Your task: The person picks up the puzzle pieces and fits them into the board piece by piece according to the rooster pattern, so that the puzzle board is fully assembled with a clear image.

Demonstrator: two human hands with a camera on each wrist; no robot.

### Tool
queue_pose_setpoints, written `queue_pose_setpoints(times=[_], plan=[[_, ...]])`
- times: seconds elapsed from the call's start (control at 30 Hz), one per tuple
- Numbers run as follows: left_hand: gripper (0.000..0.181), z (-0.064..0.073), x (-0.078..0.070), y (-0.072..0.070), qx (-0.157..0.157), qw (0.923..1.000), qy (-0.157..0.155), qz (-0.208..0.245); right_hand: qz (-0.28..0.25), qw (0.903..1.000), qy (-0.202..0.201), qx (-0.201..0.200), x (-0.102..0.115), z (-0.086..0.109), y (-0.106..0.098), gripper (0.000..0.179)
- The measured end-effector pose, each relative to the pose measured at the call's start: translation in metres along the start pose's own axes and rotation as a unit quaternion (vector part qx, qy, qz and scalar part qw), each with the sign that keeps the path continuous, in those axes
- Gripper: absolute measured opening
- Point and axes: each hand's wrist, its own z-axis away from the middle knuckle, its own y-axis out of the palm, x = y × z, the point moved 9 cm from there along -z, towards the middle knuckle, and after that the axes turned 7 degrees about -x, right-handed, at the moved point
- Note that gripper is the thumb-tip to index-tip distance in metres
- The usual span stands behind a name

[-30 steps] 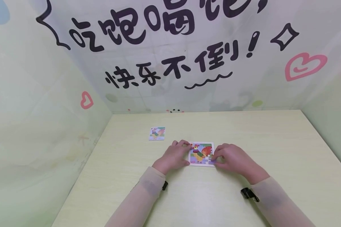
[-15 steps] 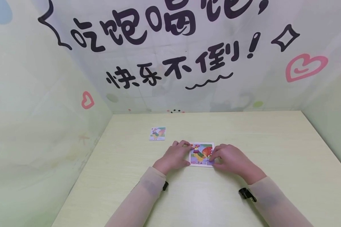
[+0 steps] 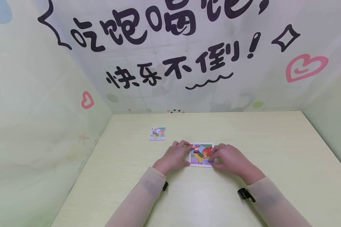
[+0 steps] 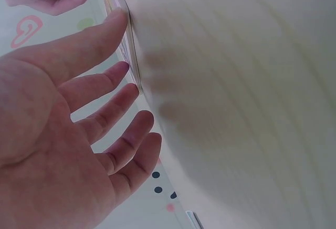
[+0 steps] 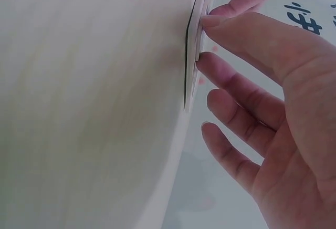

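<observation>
A small framed jigsaw puzzle (image 3: 199,153) with a colourful rooster picture lies flat on the table. My left hand (image 3: 174,156) rests at its left side, thumb by the near corner and forefinger over the upper part. In the left wrist view the fingers (image 4: 113,105) of that hand are spread and gently bent. At the lower right of the picture, my right hand (image 3: 231,160) holds a puzzle piece between thumb and forefinger, down in the frame; the fingers cover most of it. The right wrist view shows the thumb and forefinger at the puzzle edge (image 5: 192,45).
A square card (image 3: 157,134) with a paler rooster picture lies behind and left of the puzzle. The pale wooden table (image 3: 261,132) meets printed cloth walls (image 3: 170,97) at the back and sides. Each wrist carries a black camera mount (image 3: 246,194).
My right hand has moved slightly left with the puzzle piece, and the white gap beside the piece has closed up. My left hand has stayed at the puzzle's left side.
</observation>
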Motion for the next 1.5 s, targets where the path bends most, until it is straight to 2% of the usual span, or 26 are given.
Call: queue_pose_setpoints(times=[0.3,0.97,1.5], plan=[[0.067,0.0,-0.001,-0.002,-0.001,1.0,0.0,-0.003,0.0,1.0,-0.001,-0.008,-0.001,0.001,-0.001,0.008],[0.067,-0.001,-0.002,-0.004,-0.003,1.0,-0.001,-0.007,-0.019,0.9998,0.005,0.006,-0.002,-0.001,-0.001,0.01],[0.069,0.001,-0.001,-0.001,0.003,1.0,-0.002,-0.003,-0.041,0.9981,0.037,0.028,-0.009,-0.002,0.01,0.01]])
